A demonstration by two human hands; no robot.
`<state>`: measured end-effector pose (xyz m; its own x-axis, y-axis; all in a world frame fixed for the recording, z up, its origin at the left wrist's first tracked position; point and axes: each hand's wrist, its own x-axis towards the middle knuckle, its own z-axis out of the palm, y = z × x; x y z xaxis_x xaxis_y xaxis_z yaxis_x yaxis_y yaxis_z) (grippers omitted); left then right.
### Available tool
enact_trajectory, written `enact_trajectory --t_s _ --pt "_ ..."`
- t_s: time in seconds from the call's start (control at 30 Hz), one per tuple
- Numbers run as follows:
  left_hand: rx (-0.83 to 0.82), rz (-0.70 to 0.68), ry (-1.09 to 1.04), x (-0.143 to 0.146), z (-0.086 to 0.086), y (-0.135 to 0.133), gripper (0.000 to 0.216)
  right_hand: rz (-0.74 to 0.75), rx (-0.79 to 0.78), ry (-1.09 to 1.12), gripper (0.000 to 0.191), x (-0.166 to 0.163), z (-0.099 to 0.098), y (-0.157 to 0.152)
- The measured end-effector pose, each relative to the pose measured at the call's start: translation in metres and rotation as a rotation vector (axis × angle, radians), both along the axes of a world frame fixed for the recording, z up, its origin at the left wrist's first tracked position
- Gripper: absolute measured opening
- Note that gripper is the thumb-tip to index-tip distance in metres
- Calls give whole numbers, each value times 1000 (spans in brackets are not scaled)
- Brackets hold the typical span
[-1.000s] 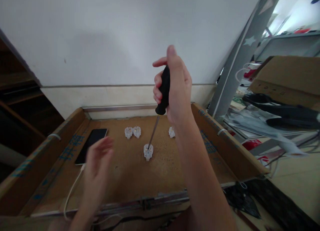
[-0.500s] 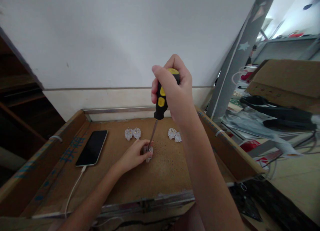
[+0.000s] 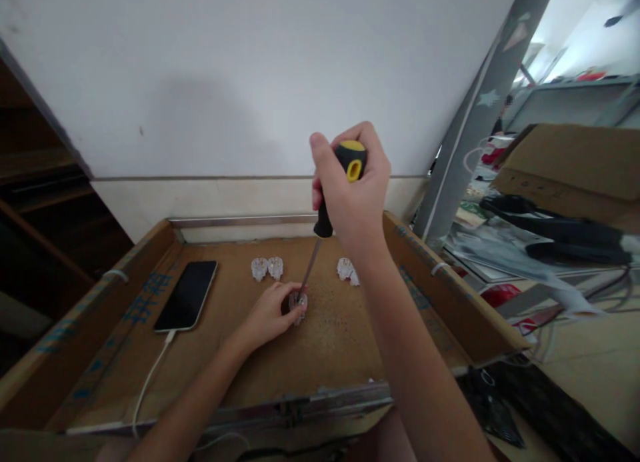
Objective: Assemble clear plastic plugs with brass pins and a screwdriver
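Observation:
My right hand (image 3: pixel 353 189) is wrapped round the black and yellow handle of a screwdriver (image 3: pixel 336 189), held nearly upright. Its metal shaft slants down to a small clear plastic part (image 3: pixel 299 303) on the brown work surface (image 3: pixel 310 349). My left hand (image 3: pixel 270 314) lies on that surface with its fingers closed round the left side of the clear part. Two more clear parts (image 3: pixel 267 268) sit side by side behind it, and another pair (image 3: pixel 347 269) lies to the right, partly hidden by my right forearm.
A black phone (image 3: pixel 186 295) with a white cable (image 3: pixel 147 379) lies at the left of the tray-like cardboard surface with raised side walls (image 3: pixel 440 282). A white wall stands behind. A grey post (image 3: pixel 475 109), a cardboard box (image 3: pixel 575 162) and clutter fill the right.
My left hand came in from the lower left and took hold of the clear part. My right hand shifted its grip on the screwdriver handle, whose yellow top now shows.

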<state>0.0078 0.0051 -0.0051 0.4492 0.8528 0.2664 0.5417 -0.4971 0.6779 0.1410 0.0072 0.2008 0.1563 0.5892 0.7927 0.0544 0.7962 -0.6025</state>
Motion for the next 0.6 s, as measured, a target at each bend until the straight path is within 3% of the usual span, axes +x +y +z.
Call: enact_trajectory --t_s 0.1,0.3,0.47,0.6 --pt "3 19 13 0 -1 0 35 -163 69 68 15 -2 -5 -3" --pt "-20 36 29 1 2 -2 35 55 57 -76 20 -5 -1 -17" --pt "-13 59 28 2 5 -3 34 -28 -38 100 19 -6 -4 -18" --pt "-1 43 26 4 7 -3 31 44 -50 -32 20 -6 -1 -25"
